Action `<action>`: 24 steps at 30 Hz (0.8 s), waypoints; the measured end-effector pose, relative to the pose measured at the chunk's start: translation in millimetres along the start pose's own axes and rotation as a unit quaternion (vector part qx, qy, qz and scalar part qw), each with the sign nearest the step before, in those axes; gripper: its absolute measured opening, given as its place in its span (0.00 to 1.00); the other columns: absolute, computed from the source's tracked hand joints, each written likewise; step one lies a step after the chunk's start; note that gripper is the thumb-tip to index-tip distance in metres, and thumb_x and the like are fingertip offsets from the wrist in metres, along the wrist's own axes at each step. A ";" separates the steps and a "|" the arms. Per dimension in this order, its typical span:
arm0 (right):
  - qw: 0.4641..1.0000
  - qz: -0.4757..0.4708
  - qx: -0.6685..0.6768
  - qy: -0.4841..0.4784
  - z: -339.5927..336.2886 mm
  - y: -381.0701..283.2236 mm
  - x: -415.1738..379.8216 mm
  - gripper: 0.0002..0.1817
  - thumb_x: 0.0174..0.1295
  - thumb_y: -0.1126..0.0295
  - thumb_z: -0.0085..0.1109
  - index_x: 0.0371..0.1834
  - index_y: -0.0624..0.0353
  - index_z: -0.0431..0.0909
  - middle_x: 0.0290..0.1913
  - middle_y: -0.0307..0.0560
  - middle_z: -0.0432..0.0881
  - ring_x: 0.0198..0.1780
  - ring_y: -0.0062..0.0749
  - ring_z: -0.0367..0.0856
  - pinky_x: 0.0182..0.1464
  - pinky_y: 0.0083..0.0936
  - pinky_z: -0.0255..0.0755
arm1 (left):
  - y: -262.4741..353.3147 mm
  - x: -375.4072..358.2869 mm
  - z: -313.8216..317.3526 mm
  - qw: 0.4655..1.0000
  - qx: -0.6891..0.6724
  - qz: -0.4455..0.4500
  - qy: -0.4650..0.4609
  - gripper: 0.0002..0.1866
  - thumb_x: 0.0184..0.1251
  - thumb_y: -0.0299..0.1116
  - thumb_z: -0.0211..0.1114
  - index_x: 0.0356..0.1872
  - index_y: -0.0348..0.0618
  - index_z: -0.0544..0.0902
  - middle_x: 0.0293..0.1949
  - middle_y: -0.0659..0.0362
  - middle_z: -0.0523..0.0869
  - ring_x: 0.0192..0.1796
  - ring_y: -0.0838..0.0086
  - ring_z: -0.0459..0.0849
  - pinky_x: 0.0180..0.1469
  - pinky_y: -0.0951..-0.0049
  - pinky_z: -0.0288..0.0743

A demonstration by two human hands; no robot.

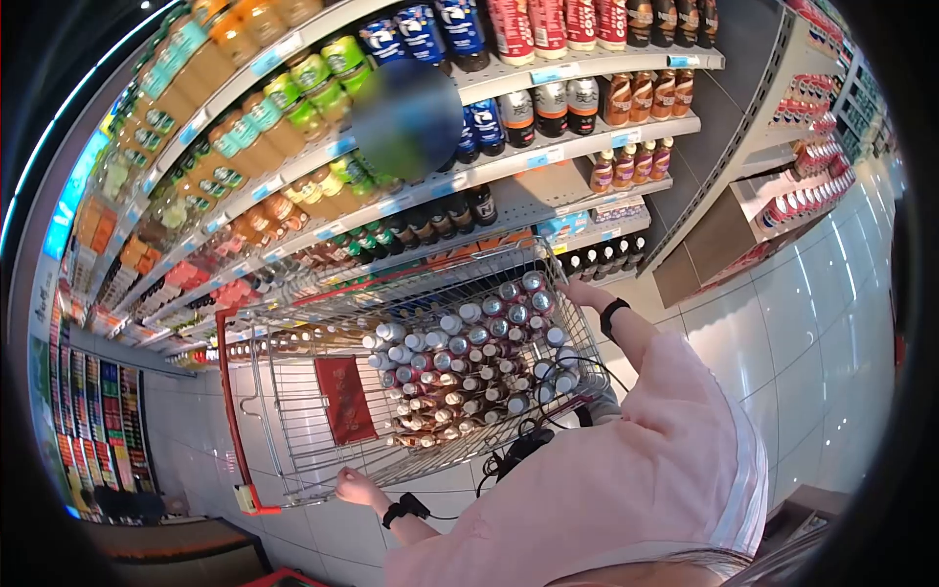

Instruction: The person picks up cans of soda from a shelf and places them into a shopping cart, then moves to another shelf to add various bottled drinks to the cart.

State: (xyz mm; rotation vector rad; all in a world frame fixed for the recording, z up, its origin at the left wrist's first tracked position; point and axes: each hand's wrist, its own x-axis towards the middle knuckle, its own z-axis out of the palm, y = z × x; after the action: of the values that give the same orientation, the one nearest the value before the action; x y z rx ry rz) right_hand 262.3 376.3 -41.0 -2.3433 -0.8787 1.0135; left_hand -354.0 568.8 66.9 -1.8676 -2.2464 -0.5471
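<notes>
A wire shopping cart (337, 396) with a red handle stands in front of me. Many bottles with white caps and dark or brown contents (469, 362) crowd its basket. At the cart's near side, toward the handle, my left hand (358, 486) has its fingers curled at the wire rim. My right hand (577, 293) is closed on the corner of the cart's far right end, its fingertips partly hidden. Both wrists wear black bands, and a dark cable hangs between me and the cart.
Curved shelves of drinks (548, 73) rise behind the cart. A display stand (685, 245) with packaged goods is at the right, beside pale floor tiles (782, 342). More stocked shelves (103, 421) stand at the far left. A blurred round patch hides some shelf bottles.
</notes>
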 end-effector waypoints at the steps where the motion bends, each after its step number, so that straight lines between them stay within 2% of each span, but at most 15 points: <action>1: 1.000 0.000 0.027 0.011 0.1 0.7 -1.1 0.44 0.63 0.40 0.37 0.58 0.81 0.59 0.51 0.75 0.73 0.55 0.60 0.73 0.56 0.40 0.67 | -6.9 -1.2 -1.7 0.999 -0.031 0.005 0.041 0.08 0.53 0.25 0.60 0.35 0.39 0.83 0.39 0.46 0.82 0.42 0.56 0.79 0.60 0.60 0.64; 4: 0.997 -0.028 0.064 -0.012 9.6 14.3 9.2 0.43 0.65 0.41 0.37 0.65 0.74 0.50 0.59 0.72 0.67 0.61 0.55 0.68 0.63 0.36 0.60 | -12.9 -15.1 -1.9 0.991 -0.081 -0.029 0.106 0.30 0.45 0.18 0.65 0.55 0.40 0.73 0.59 0.44 0.70 0.60 0.48 0.68 0.62 0.55 0.62; 6: 0.984 -0.063 0.158 -0.046 3.5 9.1 -5.3 0.41 0.66 0.42 0.37 0.67 0.69 0.50 0.63 0.69 0.63 0.64 0.50 0.64 0.65 0.32 0.56 | -12.4 -32.3 11.5 0.979 -0.107 -0.032 0.170 0.41 0.41 0.17 0.68 0.63 0.43 0.64 0.61 0.45 0.67 0.62 0.49 0.66 0.63 0.54 0.61; 8: 0.961 -0.125 0.240 -0.050 27.8 44.5 7.4 0.39 0.66 0.41 0.34 0.69 0.62 0.50 0.66 0.62 0.60 0.67 0.45 0.60 0.67 0.34 0.52 | -30.1 -49.0 45.2 0.979 -0.101 -0.041 0.170 0.43 0.41 0.18 0.68 0.65 0.44 0.62 0.63 0.46 0.65 0.63 0.52 0.65 0.63 0.53 0.60; 10: 0.809 -0.021 0.561 -0.174 5.8 50.4 -14.1 0.39 0.66 0.39 0.31 0.70 0.57 0.51 0.67 0.56 0.60 0.67 0.43 0.59 0.68 0.38 0.50 | -77.5 -67.7 93.9 0.986 -0.078 -0.049 0.137 0.38 0.48 0.19 0.64 0.64 0.44 0.63 0.63 0.50 0.65 0.64 0.56 0.65 0.62 0.57 0.61; 11: 0.756 -0.053 0.626 -0.187 2.4 66.3 -17.9 0.38 0.66 0.38 0.30 0.70 0.55 0.53 0.66 0.54 0.62 0.65 0.42 0.62 0.65 0.40 0.55 | -74.4 -80.8 92.7 0.989 -0.084 -0.059 0.106 0.37 0.48 0.19 0.64 0.64 0.44 0.63 0.63 0.50 0.65 0.64 0.56 0.65 0.62 0.57 0.61; 13: 0.769 0.018 0.632 -0.096 27.4 119.4 -7.6 0.37 0.64 0.37 0.37 0.67 0.53 0.59 0.60 0.52 0.69 0.61 0.37 0.67 0.60 0.38 0.63 | -52.7 -85.4 90.6 0.989 -0.114 -0.077 0.057 0.37 0.48 0.19 0.63 0.64 0.44 0.63 0.63 0.50 0.65 0.64 0.56 0.65 0.62 0.57 0.61; 15: 0.832 0.139 0.536 -0.028 81.6 203.9 15.4 0.28 0.64 0.44 0.45 0.58 0.53 0.67 0.45 0.42 0.77 0.44 0.24 0.74 0.45 0.26 0.70 | -11.9 -81.0 88.0 0.982 -0.159 -0.100 0.025 0.37 0.48 0.19 0.63 0.64 0.44 0.63 0.63 0.51 0.65 0.64 0.56 0.64 0.62 0.57 0.61; 17: 0.863 0.168 0.476 0.008 138.5 270.2 22.2 0.24 0.63 0.48 0.51 0.53 0.54 0.72 0.42 0.40 0.78 0.40 0.26 0.75 0.41 0.26 0.71 | 12.6 -68.7 84.8 0.975 -0.194 -0.111 -0.004 0.37 0.48 0.19 0.63 0.64 0.44 0.63 0.63 0.51 0.65 0.64 0.56 0.64 0.62 0.57 0.61; 18: 0.897 0.156 0.414 0.027 154.1 288.9 16.5 0.22 0.61 0.51 0.52 0.48 0.58 0.75 0.40 0.45 0.80 0.40 0.33 0.78 0.42 0.33 0.72 | 22.5 -62.2 84.0 0.971 -0.208 -0.117 -0.017 0.37 0.49 0.19 0.63 0.64 0.44 0.63 0.63 0.51 0.65 0.64 0.56 0.64 0.62 0.58 0.61; 19: 0.955 0.197 0.223 -0.005 178.9 320.3 16.3 0.21 0.58 0.55 0.55 0.48 0.60 0.75 0.38 0.52 0.82 0.41 0.39 0.80 0.45 0.33 0.73 | 29.5 -56.3 82.9 0.968 -0.215 -0.123 -0.028 0.37 0.49 0.19 0.62 0.64 0.44 0.63 0.63 0.51 0.65 0.64 0.57 0.64 0.62 0.58 0.61; 20: 0.970 0.214 0.119 -0.013 196.1 333.7 9.9 0.21 0.55 0.57 0.55 0.45 0.62 0.77 0.39 0.59 0.82 0.42 0.46 0.80 0.45 0.35 0.74 | 36.5 -49.2 81.7 0.967 -0.218 -0.123 -0.032 0.36 0.49 0.19 0.62 0.64 0.44 0.63 0.63 0.51 0.65 0.64 0.57 0.64 0.62 0.58 0.61; 21: 0.972 0.220 0.033 -0.081 206.5 346.7 2.6 0.18 0.56 0.58 0.51 0.41 0.61 0.79 0.40 0.57 0.82 0.44 0.48 0.80 0.46 0.38 0.73 | 42.4 -43.2 79.2 0.967 -0.220 -0.124 -0.034 0.36 0.49 0.19 0.62 0.64 0.44 0.63 0.63 0.51 0.65 0.64 0.57 0.64 0.62 0.58 0.61; 23: 0.923 0.236 -0.236 -0.192 277.1 385.7 -0.9 0.12 0.57 0.63 0.48 0.34 0.50 0.83 0.37 0.46 0.84 0.41 0.37 0.82 0.39 0.34 0.74 | 55.6 -30.8 77.6 0.967 -0.222 -0.118 -0.034 0.36 0.49 0.19 0.62 0.64 0.44 0.63 0.63 0.51 0.65 0.64 0.57 0.64 0.61 0.58 0.61; 24: 0.921 0.241 -0.237 -0.193 292.7 382.6 1.3 0.11 0.57 0.63 0.49 0.34 0.48 0.83 0.38 0.44 0.84 0.43 0.34 0.82 0.41 0.32 0.72 | 62.0 -24.8 76.9 0.967 -0.226 -0.114 -0.034 0.36 0.49 0.19 0.62 0.64 0.44 0.63 0.63 0.52 0.65 0.64 0.57 0.64 0.61 0.58 0.61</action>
State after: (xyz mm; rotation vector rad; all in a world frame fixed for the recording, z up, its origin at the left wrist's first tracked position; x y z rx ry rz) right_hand 185.2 149.0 -458.6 -2.9149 -0.7564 1.6641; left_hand -280.7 584.7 -2.0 -1.8389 -2.5673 -1.1312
